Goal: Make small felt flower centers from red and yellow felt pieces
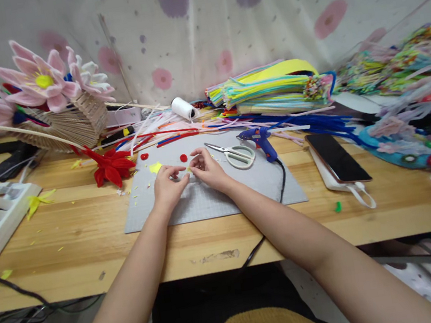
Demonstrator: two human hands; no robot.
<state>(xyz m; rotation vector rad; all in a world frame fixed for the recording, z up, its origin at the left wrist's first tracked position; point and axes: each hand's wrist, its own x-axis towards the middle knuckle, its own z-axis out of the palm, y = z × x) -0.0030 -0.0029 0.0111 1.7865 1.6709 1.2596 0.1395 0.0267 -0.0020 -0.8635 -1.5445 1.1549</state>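
Over the grey cutting mat (222, 203), my left hand (168, 187) and my right hand (209, 172) come close together, fingertips almost meeting. A tiny yellow piece (189, 169) shows at the pinched fingertips of my right hand. My left thumb and fingers are drawn together beside it; what they hold, if anything, is too small to make out. Just beyond the fingers lie a red disc (183, 158) and a yellow felt-like star shape (155, 168). Scissors (239, 156) with pale handles rest right of my right hand, and a blue glue gun (260, 141) lies past them.
A red fuzzy flower (110, 166) sits left of the mat, before a basket of pink flowers (44, 82). Bundled pipe cleaners (273, 90) and a white thread spool (182, 108) lie behind. At right is a phone (338, 156); at left, a power strip (3, 220).
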